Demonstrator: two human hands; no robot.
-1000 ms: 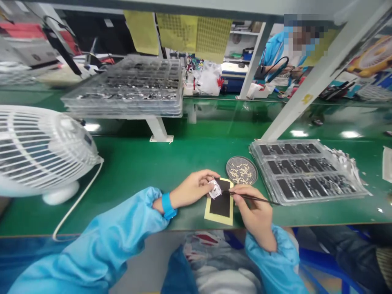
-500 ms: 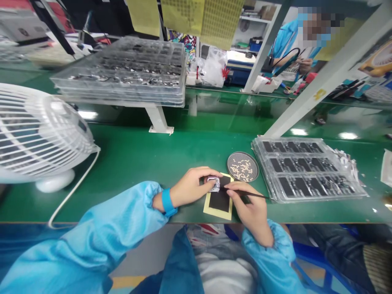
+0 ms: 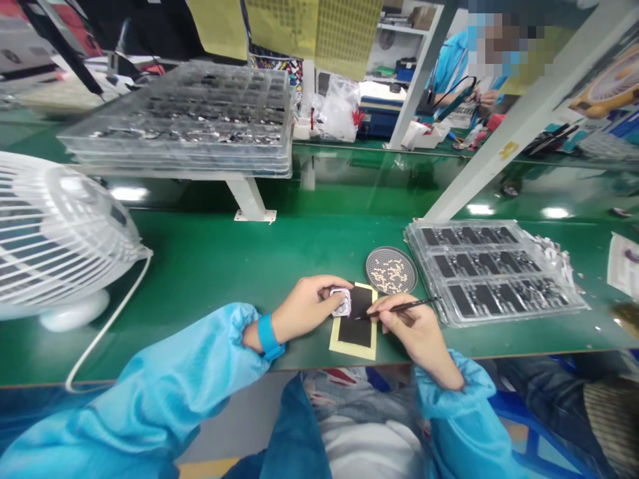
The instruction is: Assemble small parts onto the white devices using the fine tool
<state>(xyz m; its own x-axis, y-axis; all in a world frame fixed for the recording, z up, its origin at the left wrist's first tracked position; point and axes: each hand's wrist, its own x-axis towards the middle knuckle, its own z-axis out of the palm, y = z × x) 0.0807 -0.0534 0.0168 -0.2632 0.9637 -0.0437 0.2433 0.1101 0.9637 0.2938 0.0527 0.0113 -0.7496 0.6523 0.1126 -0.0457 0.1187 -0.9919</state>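
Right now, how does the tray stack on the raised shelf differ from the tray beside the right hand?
The shelf stack sits raised at the back left; the bench tray lies on the green bench, beside the round dish. The shelf stack is several trays deep with many small pockets; the bench tray looks shallower, with three rows of dark parts. Both are clear plastic.

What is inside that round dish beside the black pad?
The round dish holds a scatter of small pale pieces on its dotted floor; the pieces are too small to identify.

Round dish [image 3: 391, 270] and tray [image 3: 494, 273] close rightward.
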